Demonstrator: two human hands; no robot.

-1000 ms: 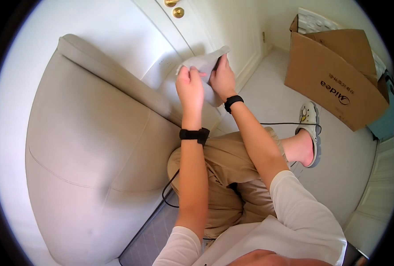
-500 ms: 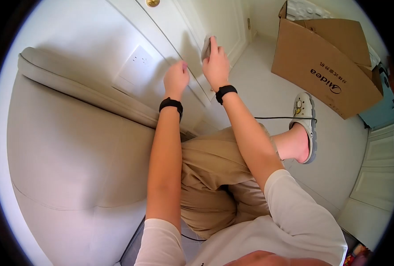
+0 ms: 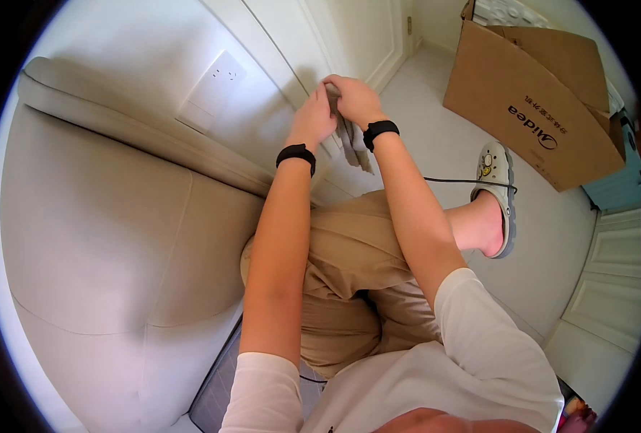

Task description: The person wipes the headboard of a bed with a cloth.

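Note:
A grey-beige cloth (image 3: 352,144) hangs down in folds between my two hands, in front of the white door (image 3: 360,43). My right hand (image 3: 358,99) grips its upper part, with the fingers bent over it toward the left. Close against it, my left hand (image 3: 313,120) is closed at the cloth's upper left edge, and its fingertips are partly hidden. The two hands nearly touch at the top of the cloth. Each wrist carries a black band.
At left stands a beige padded seat (image 3: 104,216) beside a wall with a white socket plate (image 3: 216,90). A cardboard box (image 3: 529,101) sits at upper right. A thin black cable (image 3: 457,180) runs by my clog (image 3: 501,173). White cabinets (image 3: 602,289) line the right side.
My left hand has moved right to meet my right hand at the cloth. The cloth, earlier bunched under my right fingers near the door, now hangs down between both hands.

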